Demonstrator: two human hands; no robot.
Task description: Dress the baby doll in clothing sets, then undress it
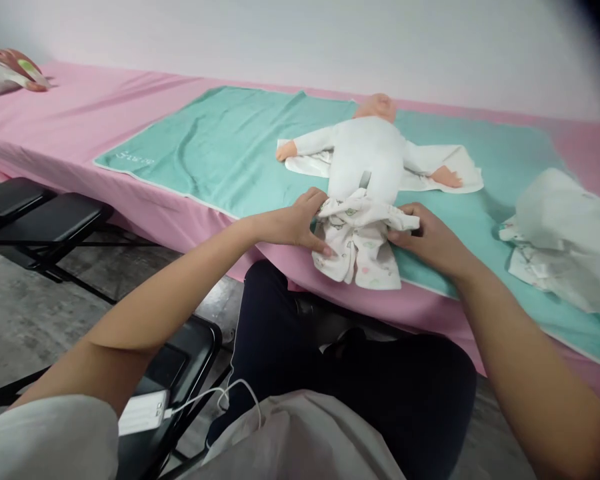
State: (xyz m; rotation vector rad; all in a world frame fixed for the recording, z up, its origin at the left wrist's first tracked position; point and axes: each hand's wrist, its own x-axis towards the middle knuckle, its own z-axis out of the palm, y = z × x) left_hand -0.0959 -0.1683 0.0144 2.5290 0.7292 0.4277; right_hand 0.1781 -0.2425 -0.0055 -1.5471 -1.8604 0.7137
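Head view: the printed pants (357, 240) are bunched at the lower body of the doll (365, 153), near the front edge of the table, w/ the pant legs reaching past the edge of the green towel (220, 147). The L hand (305, 220) is half open, thumb on the front of the cloth and fingers at its upper side, so it has hold of this part. The R hand (425, 240) is more closed, w/ the waistband end b/w thumb and bent fingers.

Main risk, IMO, is unequal pulling: b/c the two grips differ, the waistband could twist or sit crooked. The doll's legs are hidden, so I can't tell if they are inside; if a foot is caught in a fold, a hard pull could strain the seam. The doll is also v. close to the edge, so a pull toward the person could make it slide, and the towel w/ it on the pink tablecloth (100, 100). The small grey tab (365, 179) is just above the waistband and might get trapped under it. Lower, the white cable (195, 400) leaves the power bank (143, 413); a quick turn could tug it.
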